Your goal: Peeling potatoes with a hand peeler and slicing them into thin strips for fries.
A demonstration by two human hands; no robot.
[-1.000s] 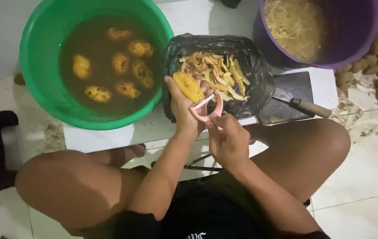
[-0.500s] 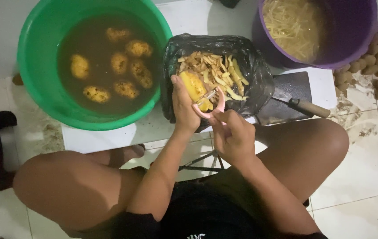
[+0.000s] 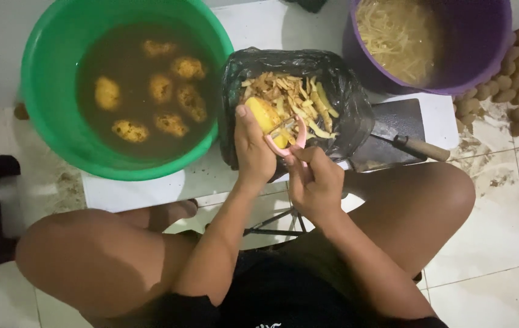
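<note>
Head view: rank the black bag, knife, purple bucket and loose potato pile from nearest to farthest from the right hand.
1. Black bag, just above the right hand.
2. Knife, to its right on the board.
3. Purple bucket, upper right.
4. Potato pile, far right on the floor.

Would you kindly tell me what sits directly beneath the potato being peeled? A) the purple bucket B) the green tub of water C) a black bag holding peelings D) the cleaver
C: the left hand holds the potato and the right hand works the pink peeler over the black bag of peelings.
</note>
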